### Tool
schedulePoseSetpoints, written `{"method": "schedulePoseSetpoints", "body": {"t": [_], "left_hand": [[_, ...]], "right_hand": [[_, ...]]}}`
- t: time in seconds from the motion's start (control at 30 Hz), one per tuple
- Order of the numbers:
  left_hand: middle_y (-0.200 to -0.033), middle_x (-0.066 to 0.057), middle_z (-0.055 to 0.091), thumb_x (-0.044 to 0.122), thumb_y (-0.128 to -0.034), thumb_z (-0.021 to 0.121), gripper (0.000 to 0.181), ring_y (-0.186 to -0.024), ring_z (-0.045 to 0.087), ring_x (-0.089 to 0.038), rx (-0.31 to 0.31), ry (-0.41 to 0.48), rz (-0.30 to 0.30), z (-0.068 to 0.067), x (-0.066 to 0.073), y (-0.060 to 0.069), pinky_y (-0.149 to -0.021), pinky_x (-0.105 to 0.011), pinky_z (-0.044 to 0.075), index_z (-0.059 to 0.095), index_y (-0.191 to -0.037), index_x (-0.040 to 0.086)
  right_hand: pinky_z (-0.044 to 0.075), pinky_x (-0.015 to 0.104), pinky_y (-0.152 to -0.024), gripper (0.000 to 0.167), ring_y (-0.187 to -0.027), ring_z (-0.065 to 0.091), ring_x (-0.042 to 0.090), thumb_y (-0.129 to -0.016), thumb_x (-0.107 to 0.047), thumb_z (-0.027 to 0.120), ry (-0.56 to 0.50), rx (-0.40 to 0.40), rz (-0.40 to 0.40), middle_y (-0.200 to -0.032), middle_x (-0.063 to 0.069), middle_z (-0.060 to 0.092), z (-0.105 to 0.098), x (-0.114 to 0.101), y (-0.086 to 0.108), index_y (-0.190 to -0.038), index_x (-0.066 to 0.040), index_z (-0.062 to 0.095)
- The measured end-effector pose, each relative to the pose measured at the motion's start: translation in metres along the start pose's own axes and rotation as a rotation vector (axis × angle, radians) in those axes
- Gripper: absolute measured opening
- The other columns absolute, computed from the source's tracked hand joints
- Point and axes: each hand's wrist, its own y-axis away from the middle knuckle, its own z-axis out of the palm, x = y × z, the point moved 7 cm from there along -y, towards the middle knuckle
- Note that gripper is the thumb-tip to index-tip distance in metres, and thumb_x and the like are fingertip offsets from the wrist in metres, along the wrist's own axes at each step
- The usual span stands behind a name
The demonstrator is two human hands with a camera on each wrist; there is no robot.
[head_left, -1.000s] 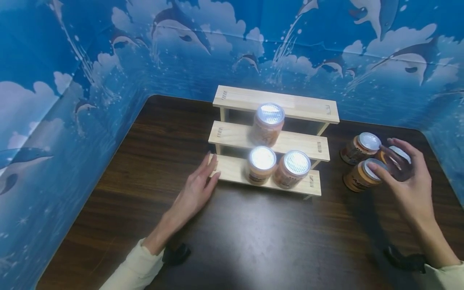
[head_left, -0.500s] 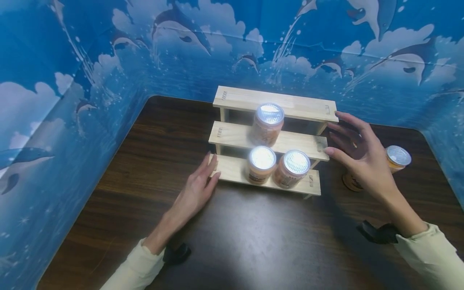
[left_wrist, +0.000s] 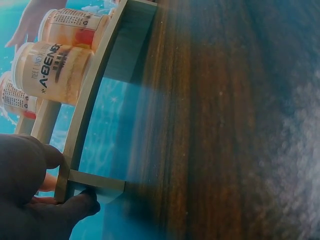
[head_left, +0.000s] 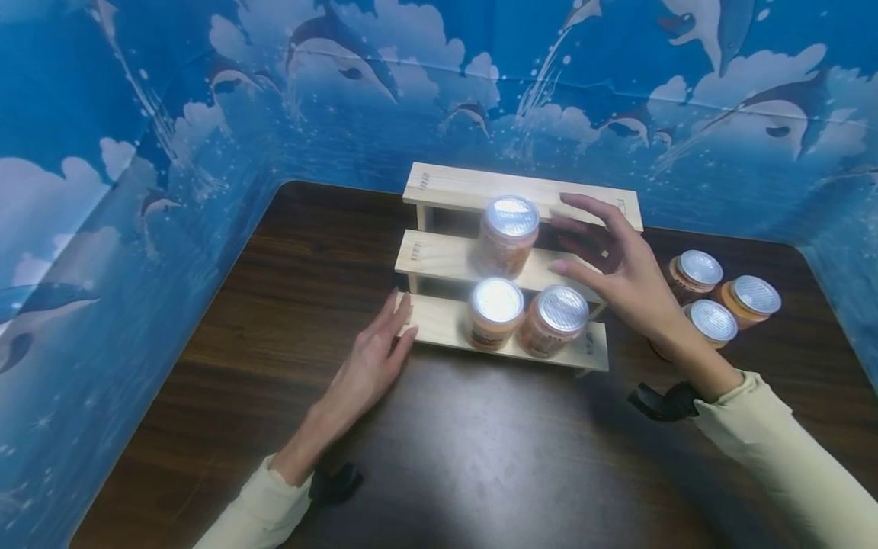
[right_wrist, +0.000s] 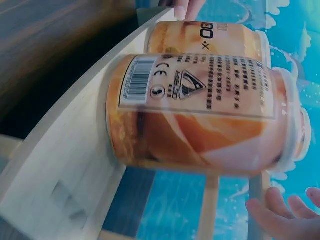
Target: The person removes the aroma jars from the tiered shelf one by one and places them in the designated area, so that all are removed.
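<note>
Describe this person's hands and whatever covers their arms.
The left hand and right hand are bare. The left sleeve and right sleeve are plain pale cream, creased, ending near the wrists. A small black fitting shows beside each sleeve's end, its details unclear.

Jars (head_left: 507,238) are orange, the backdrop (head_left: 411,141) dolphin-patterned blue.

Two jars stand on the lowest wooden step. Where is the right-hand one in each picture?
Head: the right-hand jar is right of centre.
Left wrist: the jar is at upper left, partly behind its neighbour.
Right wrist: the jar is large, at the centre.
Shared landmark: the lowest step beneath it.
</note>
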Motion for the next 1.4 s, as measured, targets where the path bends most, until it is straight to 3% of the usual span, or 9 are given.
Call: {"method": "schedulePoseSetpoints", "body": {"t": [0.17,0.47,0.63,0.87,1.03,1.23,1.4], "left_hand": [[-0.180,-0.016,0.023,0.042,-0.1181,0.050,0.064,-0.158,0.042,-0.033,-0.016,-0.003,-0.015,0.002,0.001,0.000,-0.127,-0.046,0.043,0.031,-0.173,0.016],[-0.181,-0.016,0.024,0.045,-0.1182,0.047,0.064,-0.158,0.044,-0.033,-0.005,-0.007,-0.004,0.001,0.002,0.001,-0.126,-0.047,0.044,0.031,-0.173,0.017],[-0.180,-0.015,0.025,0.042,-0.1181,0.050,0.063,-0.156,0.045,-0.032,0.021,0.005,0.025,0.002,0.001,0.000,-0.125,-0.046,0.045,0.033,-0.173,0.016],[-0.179,-0.018,0.026,0.038,-0.1180,0.052,0.063,-0.155,0.046,-0.035,0.028,-0.011,0.032,0.002,0.001,0.001,-0.124,-0.046,0.046,0.034,-0.172,0.013],[-0.179,-0.019,0.025,0.036,-0.1178,0.053,0.063,-0.156,0.045,-0.036,0.016,-0.015,0.008,0.001,0.003,0.000,-0.124,-0.046,0.045,0.033,-0.172,0.013],[-0.180,-0.017,0.024,0.036,-0.1176,0.053,0.063,-0.158,0.043,-0.035,0.002,-0.017,-0.015,0.000,0.003,-0.001,-0.125,-0.046,0.044,0.032,-0.173,0.015],[-0.180,-0.016,0.023,0.038,-0.1176,0.053,0.063,-0.158,0.042,-0.035,-0.008,-0.007,-0.023,0.003,0.001,0.000,-0.126,-0.046,0.043,0.032,-0.173,0.016]], "right_hand": [[0.052,0.026,-0.119,0.075,-0.148,0.058,0.022,-0.098,0.008,0.076,-0.038,-0.042,0.036,-0.163,0.013,0.054,0.011,0.006,-0.007,-0.164,-0.015,0.048],[0.052,0.030,-0.121,0.073,-0.151,0.055,0.029,-0.098,0.004,0.078,-0.001,-0.073,0.053,-0.164,0.006,0.053,0.022,0.006,-0.019,-0.163,-0.015,0.050],[0.055,0.030,-0.117,0.078,-0.145,0.060,0.030,-0.097,-0.002,0.082,0.126,-0.036,0.070,-0.160,0.010,0.058,0.024,0.008,-0.021,-0.166,-0.016,0.048],[0.056,0.054,-0.115,0.085,-0.135,0.067,0.036,-0.093,-0.010,0.090,0.311,-0.011,0.087,-0.156,0.016,0.062,0.034,0.004,-0.027,-0.166,-0.014,0.048],[0.053,0.062,-0.116,0.083,-0.135,0.066,0.041,-0.091,-0.014,0.093,0.398,0.018,0.082,-0.155,0.020,0.063,0.037,-0.003,-0.034,-0.162,-0.010,0.052],[0.045,0.064,-0.123,0.076,-0.143,0.060,0.041,-0.090,-0.014,0.093,0.439,0.034,0.092,-0.153,0.020,0.065,0.036,-0.005,-0.037,-0.157,-0.008,0.058],[0.046,0.066,-0.121,0.076,-0.144,0.059,0.038,-0.092,-0.017,0.092,0.419,0.024,0.136,-0.154,0.018,0.065,0.033,-0.004,-0.032,-0.159,-0.011,0.057]]}}
